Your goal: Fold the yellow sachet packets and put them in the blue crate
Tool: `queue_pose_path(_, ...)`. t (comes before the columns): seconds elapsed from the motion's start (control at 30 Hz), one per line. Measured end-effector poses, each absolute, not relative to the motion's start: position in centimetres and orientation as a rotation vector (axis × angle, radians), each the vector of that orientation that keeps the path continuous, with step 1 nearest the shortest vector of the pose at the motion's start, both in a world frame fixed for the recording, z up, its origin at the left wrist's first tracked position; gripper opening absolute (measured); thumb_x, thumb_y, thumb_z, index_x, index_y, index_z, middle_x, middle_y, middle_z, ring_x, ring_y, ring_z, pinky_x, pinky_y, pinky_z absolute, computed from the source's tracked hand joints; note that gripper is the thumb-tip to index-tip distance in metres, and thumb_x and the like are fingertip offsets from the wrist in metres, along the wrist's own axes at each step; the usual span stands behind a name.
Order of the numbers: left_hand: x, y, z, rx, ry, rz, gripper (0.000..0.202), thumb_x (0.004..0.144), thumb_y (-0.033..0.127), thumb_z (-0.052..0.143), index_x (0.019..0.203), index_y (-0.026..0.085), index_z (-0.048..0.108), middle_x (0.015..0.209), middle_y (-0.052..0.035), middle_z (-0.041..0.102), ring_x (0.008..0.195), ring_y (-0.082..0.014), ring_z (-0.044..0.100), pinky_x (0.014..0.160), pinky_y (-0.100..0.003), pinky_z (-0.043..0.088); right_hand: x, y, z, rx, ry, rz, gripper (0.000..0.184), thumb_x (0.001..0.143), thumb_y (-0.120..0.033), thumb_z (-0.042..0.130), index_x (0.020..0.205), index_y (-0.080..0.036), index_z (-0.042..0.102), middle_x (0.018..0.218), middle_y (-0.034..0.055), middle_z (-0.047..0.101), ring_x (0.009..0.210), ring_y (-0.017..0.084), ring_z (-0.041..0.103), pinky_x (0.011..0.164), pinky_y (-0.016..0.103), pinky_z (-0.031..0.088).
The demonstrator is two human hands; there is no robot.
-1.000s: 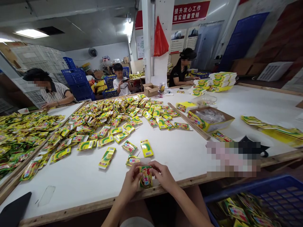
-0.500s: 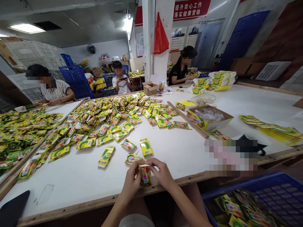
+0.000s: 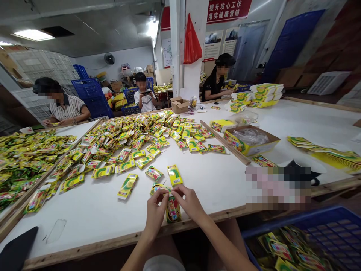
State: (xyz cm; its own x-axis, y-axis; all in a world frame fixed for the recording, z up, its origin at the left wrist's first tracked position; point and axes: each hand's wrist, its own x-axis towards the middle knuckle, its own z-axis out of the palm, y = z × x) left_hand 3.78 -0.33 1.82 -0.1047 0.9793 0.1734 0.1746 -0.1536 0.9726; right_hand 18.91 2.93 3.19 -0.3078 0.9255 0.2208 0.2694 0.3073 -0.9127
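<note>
Near the table's front edge, a small yellow-green printed box (image 3: 173, 209) stands between my hands, its colourful lettered side toward me. My left hand (image 3: 156, 206) pinches its top left corner with thumb and fingers. At the top right corner my right hand (image 3: 188, 201) also has its fingers closed on the box's upper end. Just beyond my fingers lie a yellow box with a barcode (image 3: 175, 175) and a partly covered box (image 3: 158, 188). Another box (image 3: 128, 186) rests flat to the left.
A large heap of similar boxes (image 3: 135, 131) spreads over the white table (image 3: 93, 214). Wooden strips (image 3: 224, 143) divide it. An open carton with clear plastic (image 3: 254, 139) stands right. A blue crate (image 3: 332, 226) sits below right, a dark phone-like slab (image 3: 18, 248) left. Several people sit beyond.
My fingers have moved slightly over the top end of the box, and the white flap there now looks folded down. The camera view has shifted a little.
</note>
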Motion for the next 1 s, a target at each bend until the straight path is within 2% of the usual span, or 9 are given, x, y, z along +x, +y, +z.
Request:
queue_pose_path(0.07, 3.6, -0.4, 1.7, 1.401, 1.311, 1.333, 0.025, 0.086, 0.036, 0.055, 0.092, 0.013, 0.062, 0.092, -0.0071, 0.064, 0.088, -0.0175, 0.059, 0.081, -0.028, 0.046, 19.0, 2.9, 2.9, -1.071, -1.762, 1.041, 0.017, 0.087, -0.029, 0.052, 0.084, -0.015, 0.061, 0.08, 0.0007, 0.063, 0.072, 0.011, 0.056, 0.068, 0.022, 0.043)
queue_pose_path(0.2, 2.8, -0.7, 1.3, 1.377, 1.265, 1.317, 0.025, 0.086, 0.036, 0.056, 0.096, 0.014, 0.063, 0.098, -0.0073, 0.064, 0.094, -0.0178, 0.059, 0.086, -0.028, 0.044, 19.0, 2.3, 1.3, -1.018, -1.705, 1.17, 0.019, 0.087, -0.032, 0.053, 0.096, -0.017, 0.061, 0.09, 0.002, 0.063, 0.082, 0.013, 0.06, 0.075, 0.023, 0.046)
queue_pose_path(0.4, 2.5, 0.0, 1.6, 1.399, 1.296, 1.225, 0.027, 0.085, 0.038, 0.056, 0.088, 0.011, 0.062, 0.085, -0.0066, 0.063, 0.078, -0.0156, 0.057, 0.072, -0.025, 0.045, 18.6, 1.9, 0.3, -1.011, -1.597, 1.256, 0.023, 0.086, -0.032, 0.054, 0.103, -0.018, 0.053, 0.091, 0.0029, 0.063, 0.084, 0.014, 0.061, 0.075, 0.025, 0.048)
queue_pose_path(0.57, 2.4, 0.3, 1.8, 1.435, 1.307, 1.213, 0.026, 0.084, 0.037, 0.058, 0.09, 0.012, 0.064, 0.086, -0.0066, 0.063, 0.081, -0.0168, 0.057, 0.074, -0.026, 0.045, 18.6, 2.0, 0.6, -1.006, -1.579, 1.261, 0.021, 0.086, -0.031, 0.053, 0.102, -0.017, 0.053, 0.092, 0.0036, 0.064, 0.084, 0.014, 0.062, 0.077, 0.026, 0.048)
queue_pose_path(0.73, 2.3, 0.4, 1.9, 1.355, 1.302, 1.231, 0.029, 0.083, 0.039, 0.057, 0.085, 0.011, 0.063, 0.08, -0.0068, 0.062, 0.075, -0.0154, 0.055, 0.068, -0.024, 0.044, 18.2, 1.7, 0.6, -1.019, -1.594, 1.245, 0.021, 0.086, -0.032, 0.052, 0.101, -0.017, 0.053, 0.096, 0.0046, 0.063, 0.085, 0.015, 0.062, 0.077, 0.026, 0.048)
queue_pose_path(0.9, 3.4, -0.5, 1.2, 1.258, 1.233, 1.303, 0.034, 0.083, 0.035, 0.059, 0.108, 0.015, 0.051, 0.09, -0.0055, 0.062, 0.083, -0.0157, 0.06, 0.074, -0.026, 0.047, 18.3, 1.4, 0.6, -1.061, -1.57, 1.228, 0.022, 0.087, -0.033, 0.05, 0.102, -0.017, 0.053, 0.097, 0.0052, 0.061, 0.08, 0.014, 0.061, 0.069, 0.024, 0.048)
queue_pose_path(1.0, 3.8, -1.4, 0.6, 1.282, 1.239, 1.287, 0.036, 0.084, 0.034, 0.058, 0.113, 0.017, 0.047, 0.091, -0.0047, 0.061, 0.082, -0.0146, 0.06, 0.073, -0.025, 0.047, 18.3, 1.8, 1.3, -1.06, -1.634, 1.09, 0.019, 0.086, -0.029, 0.052, 0.1, -0.017, 0.058, 0.101, 0.0052, 0.06, 0.092, 0.015, 0.058, 0.075, 0.025, 0.047)
